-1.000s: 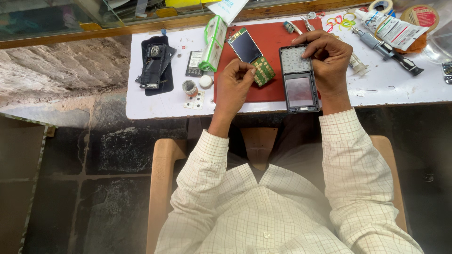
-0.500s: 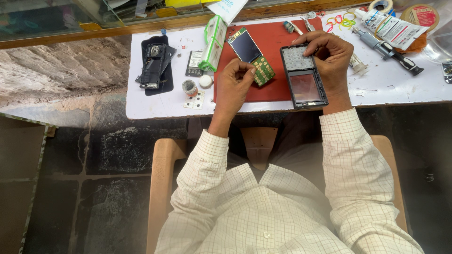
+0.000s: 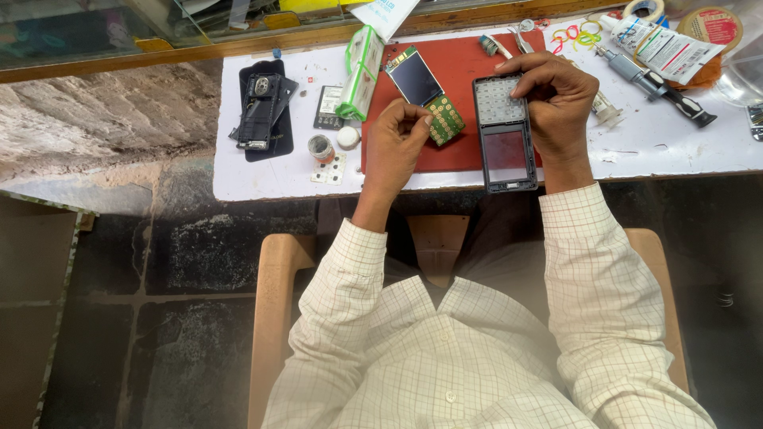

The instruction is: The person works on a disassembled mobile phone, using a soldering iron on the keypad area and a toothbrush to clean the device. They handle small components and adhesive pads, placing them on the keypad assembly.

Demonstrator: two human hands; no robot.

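— Where does the person's right hand sit?

— On the black phone frame, which lies upright along the right edge of the red mat. The fingers curl over the top of the frame, pressing on its pale keypad area, while its lower end juts slightly past the table edge.

— So that hand is clamped on the frame?

— It grips the upper end, yes. The thumb side is hidden behind the knuckles.

— And the left hand?

— It rests on the mat near the front edge, fingers bent in with the tips pinched together. Whether anything small is held between them cannot be told. It is just beside the green circuit board with its dark screen, which lies tilted on the mat, and may touch its lower end.

— The two hands are apart?

— Apart, with the board between them.

— What else lies about?

— To the left of the mat, a black phone shell on a dark pad, a small battery and a little round tin. To the right, a screwdriver and coloured rubber bands.
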